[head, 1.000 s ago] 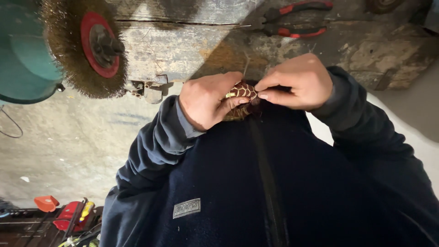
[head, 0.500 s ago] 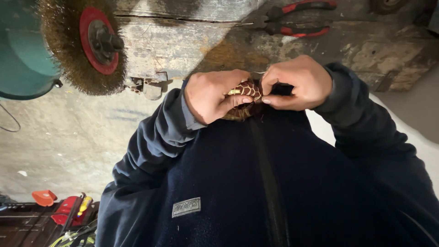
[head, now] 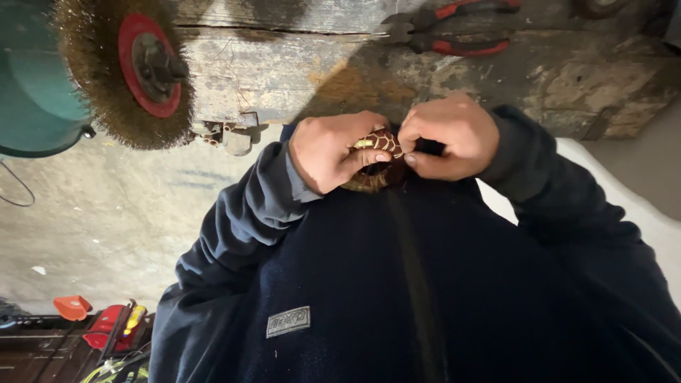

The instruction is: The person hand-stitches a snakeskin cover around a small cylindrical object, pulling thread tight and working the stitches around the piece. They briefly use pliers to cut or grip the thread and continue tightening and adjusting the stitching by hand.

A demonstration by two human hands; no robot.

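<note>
Both of my hands are held close to my chest over a dark blue jacket. My left hand (head: 328,150) grips a round coil (head: 374,164) of brown and gold wire with a woven pattern, thumb pressed on its front. My right hand (head: 448,136) pinches the coil's right side with thumb and forefinger. The coil's lower part is hidden against the jacket. Both hands touch the coil and almost touch each other.
A wire brush wheel (head: 131,71) with a red hub, mounted on a teal machine (head: 32,92), stands at the upper left. Red-handled pliers (head: 454,32) lie on the worn wooden bench (head: 298,64). Red tools (head: 106,328) lie at the lower left on the concrete floor.
My hands have shifted slightly down and left in the view, still closed on the coil. My right fingers have regripped its right edge.
</note>
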